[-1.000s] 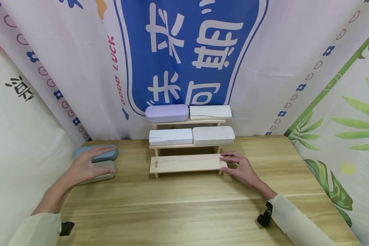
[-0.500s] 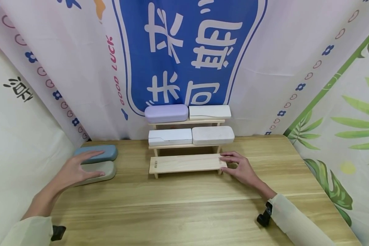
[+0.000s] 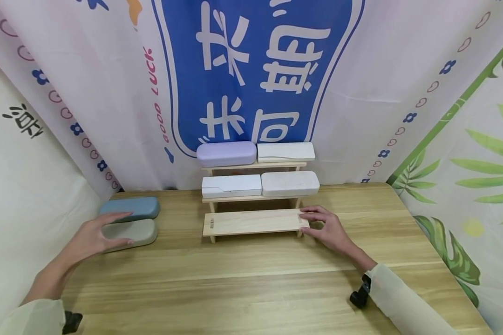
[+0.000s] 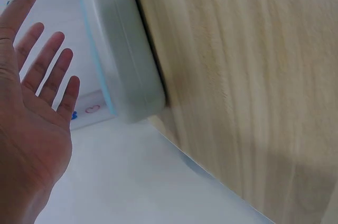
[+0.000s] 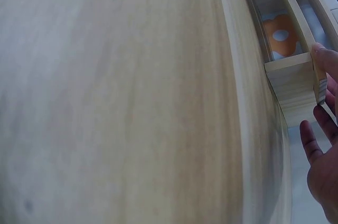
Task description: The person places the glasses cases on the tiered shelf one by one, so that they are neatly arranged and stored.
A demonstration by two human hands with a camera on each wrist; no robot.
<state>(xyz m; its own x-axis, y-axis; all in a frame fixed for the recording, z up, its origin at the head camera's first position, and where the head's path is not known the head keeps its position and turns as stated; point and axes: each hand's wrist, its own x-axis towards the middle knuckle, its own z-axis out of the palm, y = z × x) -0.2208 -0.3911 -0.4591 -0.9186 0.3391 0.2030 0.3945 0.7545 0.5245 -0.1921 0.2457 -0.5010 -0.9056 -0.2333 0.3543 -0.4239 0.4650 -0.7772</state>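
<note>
My left hand point(image 3: 85, 239) hovers with thumb and fingers spread around the left part of a grey-green case point(image 3: 135, 234); in the left wrist view the hand point(image 4: 39, 113) stands apart from the case point(image 4: 124, 49). Just behind lies a blue case point(image 3: 144, 207). A three-tier wooden rack point(image 3: 251, 223) stands mid-table, and my right hand point(image 3: 329, 230) holds the right end of its bottom tier between thumb and fingers. The right wrist view shows the thumb of this hand point(image 5: 325, 150) on the plank's end point(image 5: 320, 84). The bottom tier carries nothing.
A white case point(image 3: 232, 187) and an off-white case point(image 3: 290, 184) sit on the middle tier, a purple case point(image 3: 226, 154) and another white case point(image 3: 286, 152) on top. A printed curtain point(image 3: 360, 116) hangs behind the wooden table point(image 3: 234, 288).
My left hand has shifted left and toward the front, from over the blue and grey-green cases to the grey-green one's left part. The right hand stays put.
</note>
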